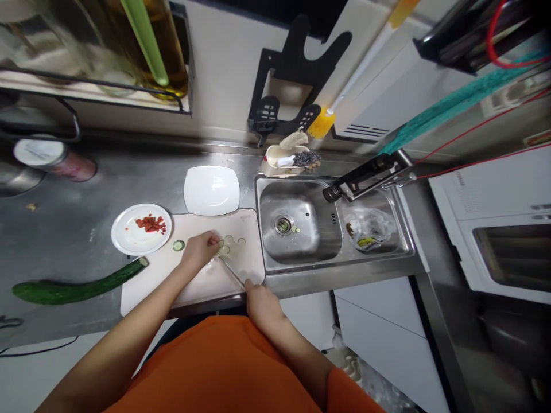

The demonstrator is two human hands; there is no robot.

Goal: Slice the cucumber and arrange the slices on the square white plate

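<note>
Orange shirt (232, 367) fronts the near edge of the worktop (64, 246). The right hand (263, 304) clenches a knife (233, 273) by the cutting board (253, 252)'s near right corner; the left bends over cucumber slices (224, 250) (possibly pinching one, I can't tell). One long cucumber (86, 288) overlaps the board's left edge.

Two hands (200, 251) (263, 301), one knife (232, 272), one cutting board (198, 291)
There are also two white plates (122, 230) (210, 190), one long cucumber (73, 291), two sink basins (318, 244) (401, 236) and one faucet (365, 173).
</note>
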